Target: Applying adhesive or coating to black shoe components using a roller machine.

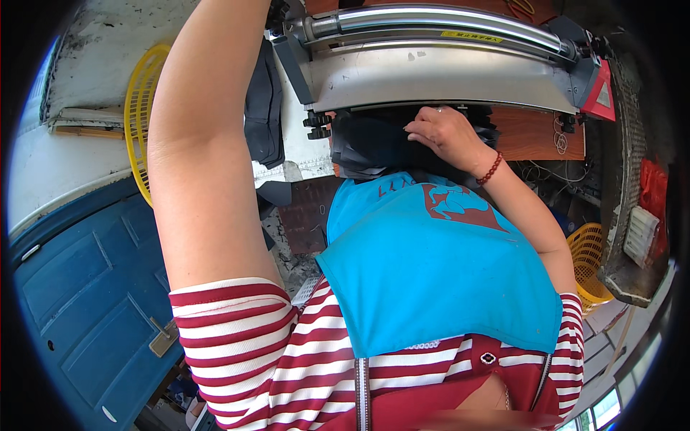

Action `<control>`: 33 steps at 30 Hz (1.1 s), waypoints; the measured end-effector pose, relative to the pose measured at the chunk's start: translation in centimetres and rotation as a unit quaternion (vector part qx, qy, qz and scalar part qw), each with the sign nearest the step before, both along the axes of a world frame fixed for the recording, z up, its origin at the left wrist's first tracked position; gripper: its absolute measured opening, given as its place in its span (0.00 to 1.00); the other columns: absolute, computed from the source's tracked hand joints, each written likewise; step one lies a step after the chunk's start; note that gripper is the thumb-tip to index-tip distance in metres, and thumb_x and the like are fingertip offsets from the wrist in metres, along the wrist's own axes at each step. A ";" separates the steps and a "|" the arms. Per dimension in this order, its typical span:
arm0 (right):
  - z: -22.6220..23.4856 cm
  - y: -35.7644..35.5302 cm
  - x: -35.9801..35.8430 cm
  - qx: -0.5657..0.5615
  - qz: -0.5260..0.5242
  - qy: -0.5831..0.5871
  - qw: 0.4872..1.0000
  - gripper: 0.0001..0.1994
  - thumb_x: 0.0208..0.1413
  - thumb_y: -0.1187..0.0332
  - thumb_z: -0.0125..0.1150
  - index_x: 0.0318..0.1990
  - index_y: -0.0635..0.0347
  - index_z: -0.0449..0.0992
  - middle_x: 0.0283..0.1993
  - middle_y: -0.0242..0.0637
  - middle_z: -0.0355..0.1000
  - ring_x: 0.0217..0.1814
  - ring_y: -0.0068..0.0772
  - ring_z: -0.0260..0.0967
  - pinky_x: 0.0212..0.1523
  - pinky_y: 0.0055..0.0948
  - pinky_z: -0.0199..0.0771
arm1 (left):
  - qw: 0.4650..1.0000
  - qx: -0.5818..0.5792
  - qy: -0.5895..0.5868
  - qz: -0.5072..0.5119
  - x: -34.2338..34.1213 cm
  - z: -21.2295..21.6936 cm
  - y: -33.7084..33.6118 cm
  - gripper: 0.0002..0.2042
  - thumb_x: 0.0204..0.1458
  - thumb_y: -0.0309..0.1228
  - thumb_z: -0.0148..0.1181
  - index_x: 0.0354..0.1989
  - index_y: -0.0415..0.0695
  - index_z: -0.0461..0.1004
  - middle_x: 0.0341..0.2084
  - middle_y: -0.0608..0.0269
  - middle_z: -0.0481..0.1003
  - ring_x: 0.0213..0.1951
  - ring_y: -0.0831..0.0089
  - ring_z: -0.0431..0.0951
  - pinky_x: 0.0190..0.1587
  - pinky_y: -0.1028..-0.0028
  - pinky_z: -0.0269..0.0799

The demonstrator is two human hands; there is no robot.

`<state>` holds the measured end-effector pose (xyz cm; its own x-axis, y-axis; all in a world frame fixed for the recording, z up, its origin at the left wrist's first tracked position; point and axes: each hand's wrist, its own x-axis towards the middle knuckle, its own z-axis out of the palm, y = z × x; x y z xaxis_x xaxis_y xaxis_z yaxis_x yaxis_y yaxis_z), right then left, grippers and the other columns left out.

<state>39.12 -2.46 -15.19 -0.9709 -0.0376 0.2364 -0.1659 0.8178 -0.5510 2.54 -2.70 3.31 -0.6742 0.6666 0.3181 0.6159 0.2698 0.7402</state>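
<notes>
My right hand [447, 138], with a ring and a red bead bracelet [490, 168], is over a stack of black sheet pieces [370, 140] just below the front edge of a roller machine [445, 75]. Its fingers are bent and drawn together. Whether a black piece is between them cannot be made out against the dark stack. My left arm [205, 144] reaches up past the machine's left end, and the hand lies beyond the top of the view. A blue apron [438, 266] covers my lap, close below the stack.
More black pieces [264, 111] lie left of the machine. A yellow basket [136, 118] stands by my left arm, another yellow basket [591, 266] at the right. Black knobs [317, 125] jut from the machine's front. A blue cabinet [93, 287] is at the left.
</notes>
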 end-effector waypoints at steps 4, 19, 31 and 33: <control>-0.7 -0.8 -0.1 0.054 -0.018 0.046 0.997 0.10 0.52 0.68 0.72 0.43 0.55 0.82 0.38 0.33 0.74 0.38 0.38 0.73 0.41 0.36 0.72 | 0.999 -0.034 0.031 -0.023 0.4 -0.7 0.3 0.26 0.51 0.15 0.45 0.57 0.42 0.80 0.28 0.47 0.81 0.18 0.66 0.75 0.19 0.67 0.71; -1.0 -2.4 -0.1 0.060 -0.050 0.159 0.984 0.14 0.46 0.74 0.74 0.42 0.58 0.80 0.38 0.33 0.74 0.39 0.36 0.73 0.41 0.37 0.70 | 0.989 -0.145 0.002 0.036 0.9 -3.0 1.4 0.18 0.49 0.16 0.50 0.41 0.41 0.86 0.26 0.44 0.82 0.22 0.59 0.81 0.28 0.64 0.78; 4.2 4.5 -0.9 -0.316 -0.311 -0.013 0.896 0.07 0.66 0.71 0.59 0.46 0.63 0.73 0.25 0.35 0.73 0.26 0.20 0.65 0.31 0.24 0.66 | 0.969 -0.138 0.188 -0.084 5.9 -11.0 -0.3 0.11 0.48 0.35 0.61 0.32 0.43 0.85 0.39 0.47 0.82 0.40 0.48 0.81 0.45 0.58 0.78; 4.0 4.8 -2.4 -0.295 -0.324 -0.043 0.898 0.07 0.65 0.70 0.60 0.46 0.63 0.73 0.27 0.38 0.75 0.29 0.25 0.71 0.34 0.27 0.71 | 0.946 -0.295 0.029 -0.134 6.1 -11.9 -0.1 0.16 0.51 0.40 0.60 0.33 0.39 0.85 0.35 0.45 0.82 0.39 0.49 0.80 0.47 0.61 0.74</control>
<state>36.75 2.34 -11.18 -0.7598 0.6485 -0.0467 0.3028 0.2893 -0.9081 8.65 -2.83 -8.63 -0.4489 0.8841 -0.1303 0.7560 0.4534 0.4721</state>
